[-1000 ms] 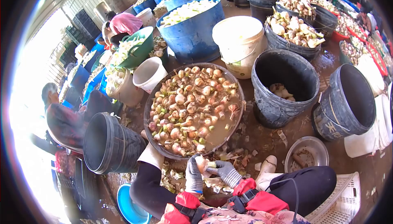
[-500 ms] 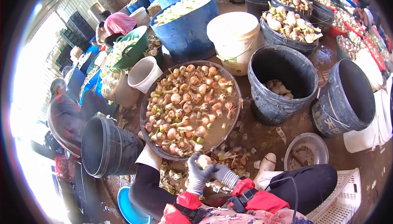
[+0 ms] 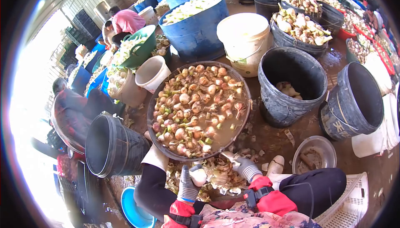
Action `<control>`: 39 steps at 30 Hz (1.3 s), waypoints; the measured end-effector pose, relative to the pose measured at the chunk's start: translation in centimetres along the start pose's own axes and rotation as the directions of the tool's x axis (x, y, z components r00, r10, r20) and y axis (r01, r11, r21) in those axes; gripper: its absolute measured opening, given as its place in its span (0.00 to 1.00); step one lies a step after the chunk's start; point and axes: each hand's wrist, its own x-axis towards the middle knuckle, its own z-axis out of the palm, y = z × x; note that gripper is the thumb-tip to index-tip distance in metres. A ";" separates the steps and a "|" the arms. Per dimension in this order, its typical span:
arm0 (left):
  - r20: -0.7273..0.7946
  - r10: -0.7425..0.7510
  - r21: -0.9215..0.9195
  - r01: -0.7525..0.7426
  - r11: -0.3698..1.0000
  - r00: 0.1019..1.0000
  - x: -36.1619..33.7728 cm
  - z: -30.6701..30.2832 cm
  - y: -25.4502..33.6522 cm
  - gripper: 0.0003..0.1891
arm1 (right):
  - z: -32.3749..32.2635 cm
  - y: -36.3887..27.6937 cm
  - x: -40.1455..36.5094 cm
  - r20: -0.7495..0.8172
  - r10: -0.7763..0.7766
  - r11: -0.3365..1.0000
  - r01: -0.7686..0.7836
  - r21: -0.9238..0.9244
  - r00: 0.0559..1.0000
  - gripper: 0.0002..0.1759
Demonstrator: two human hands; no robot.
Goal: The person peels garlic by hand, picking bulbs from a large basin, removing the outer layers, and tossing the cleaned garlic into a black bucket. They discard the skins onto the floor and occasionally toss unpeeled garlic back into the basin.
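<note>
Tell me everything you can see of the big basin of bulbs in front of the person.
The basin is wide, round and shallow, dark-walled, set level on wet ground. It is filled nearly to the rim with pinkish-white bulbs and green stalk bits in murky brown water. Peelings are heaped by its near edge. The gloved right hand reaches to that rim, contact unclear; the left hand holds a peeled bulb just short of it.

The left hand (image 3: pixel 186 185) and right hand (image 3: pixel 243 165) wear grey knitted gloves (image 3: pixel 188 190) — sleeves (image 3: pixel 273 199) red; the round peeled bulb (image 3: pixel 198 176) is white (basin bulbs (image 3: pixel 196 103) pinkish-brown).
</note>
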 end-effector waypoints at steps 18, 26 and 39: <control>-0.016 0.156 0.372 -0.139 0.918 0.988 0.4 1.8 -3.6 0.14 | 5.3 -3.9 -2.3 -0.155 -0.414 0.910 0.405 -0.085 0.897 0.20; 0.163 -0.079 -0.078 0.093 0.993 0.983 0.7 -0.2 -2.7 0.30 | 2.4 -4.7 -2.3 0.005 -0.060 0.833 0.047 0.552 0.998 0.18; -0.014 0.075 0.242 -0.069 0.968 0.997 0.6 0.0 -1.9 0.18 | 0.7 -7.7 -3.6 -0.131 -0.203 0.742 0.240 0.626 0.970 0.17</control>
